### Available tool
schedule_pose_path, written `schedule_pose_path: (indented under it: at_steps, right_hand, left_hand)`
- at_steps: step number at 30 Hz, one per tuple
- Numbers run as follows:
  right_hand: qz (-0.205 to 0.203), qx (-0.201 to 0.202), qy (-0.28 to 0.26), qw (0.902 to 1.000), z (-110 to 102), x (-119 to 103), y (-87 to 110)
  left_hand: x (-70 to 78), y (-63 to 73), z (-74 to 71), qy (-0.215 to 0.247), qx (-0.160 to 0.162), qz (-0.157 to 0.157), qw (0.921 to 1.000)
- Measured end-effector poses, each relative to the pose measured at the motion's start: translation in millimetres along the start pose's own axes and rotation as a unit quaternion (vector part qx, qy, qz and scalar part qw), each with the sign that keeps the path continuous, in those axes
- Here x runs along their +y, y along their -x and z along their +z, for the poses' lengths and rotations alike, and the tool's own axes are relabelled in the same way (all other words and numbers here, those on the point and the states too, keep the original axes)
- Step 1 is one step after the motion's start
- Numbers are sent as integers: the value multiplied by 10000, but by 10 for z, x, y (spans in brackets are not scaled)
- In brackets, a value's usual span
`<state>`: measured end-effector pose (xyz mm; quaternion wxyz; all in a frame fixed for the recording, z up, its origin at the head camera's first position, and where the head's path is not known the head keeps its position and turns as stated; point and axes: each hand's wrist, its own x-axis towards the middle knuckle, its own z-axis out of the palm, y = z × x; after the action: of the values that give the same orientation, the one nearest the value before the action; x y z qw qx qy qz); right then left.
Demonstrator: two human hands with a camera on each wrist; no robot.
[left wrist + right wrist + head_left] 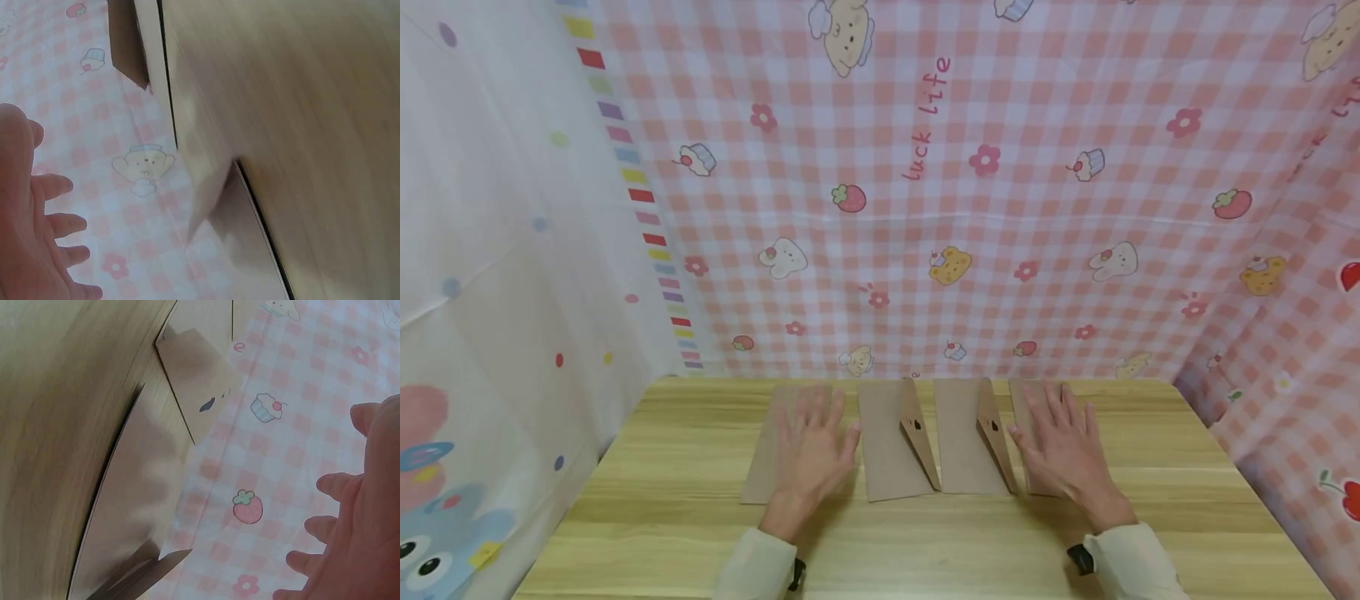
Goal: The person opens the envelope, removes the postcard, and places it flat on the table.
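Left hand (pixel 812 454) and right hand (pixel 1067 450), fingers spread, grasp nothing above rectangular brown paperboard folders (pixel 883 450), lower centre; likely light, creasable, best lifted by edges.

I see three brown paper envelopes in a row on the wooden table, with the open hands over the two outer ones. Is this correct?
Not quite: the head view shows four brown paper envelopes, not three, in that row on the wooden table.

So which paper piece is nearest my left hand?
The leftmost paper piece in the head view: your left hand partly covers it; the others lie farther right.
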<state>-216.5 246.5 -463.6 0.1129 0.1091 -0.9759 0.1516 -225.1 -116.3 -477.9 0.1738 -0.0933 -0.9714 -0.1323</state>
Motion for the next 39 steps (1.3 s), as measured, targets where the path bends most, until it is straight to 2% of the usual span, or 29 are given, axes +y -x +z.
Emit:
schedule_pose_path:
  at_steps: [4, 13, 18, 26, 34, 39]
  right_hand:
    - [-4, 51, -197, 9998, -25, 53, 3]
    - [247, -52, -807, 9964, -102, 204, 40]
    - [433, 31, -1080, 9932, -81, 316, 78]
    - [415, 181, -1132, 9925, -19, 437, 120]
    - [330, 466, -1109, 9922, 11, 517, 118]
    - [460, 427, -1135, 9916, 18, 567, 139]
  left_hand:
    - [88, -13, 13, 64, 33, 107, 9999]
    - [349, -40, 24, 51, -343, 366, 9987]
    - [462, -50, 59, 77, -418, 548, 9976]
    - [603, -43, 102, 140, -542, 705, 9959]
    - [720, -66, 159, 300, -543, 857, 9944]
    - [794, -73, 190, 226, -436, 1076, 9930]
